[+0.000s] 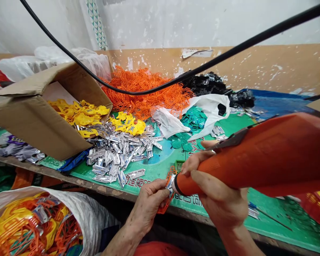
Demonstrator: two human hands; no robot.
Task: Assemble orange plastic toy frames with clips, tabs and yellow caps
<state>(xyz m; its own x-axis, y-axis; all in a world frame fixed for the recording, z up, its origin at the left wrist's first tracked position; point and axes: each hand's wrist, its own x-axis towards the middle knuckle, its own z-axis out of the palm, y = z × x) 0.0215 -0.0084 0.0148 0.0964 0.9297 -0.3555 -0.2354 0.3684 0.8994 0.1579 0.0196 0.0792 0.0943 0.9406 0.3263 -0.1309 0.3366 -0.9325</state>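
My left hand [152,202] pinches an orange plastic part [164,207] with a small silver metal plate [170,183] on it, near the table's front edge. My right hand [218,195] wraps round a thick orange electric screwdriver [245,160], which slants down to the left. Its pale nose meets the metal plate, so the bit itself is hidden. Left of the hands lies a heap of silver metal plates [120,153]. Behind the screwdriver's nose stands a small green basket [179,165], partly covered by my right hand.
A tipped cardboard box [34,121] holds yellow plastic parts [80,112]. Orange parts [146,89] and black parts [208,85] lie heaped along the wall, with teal parts [194,119] in a white bag [212,106]. A black cable [138,93] hangs across. A white sack [88,217] of mixed parts stands lower left.
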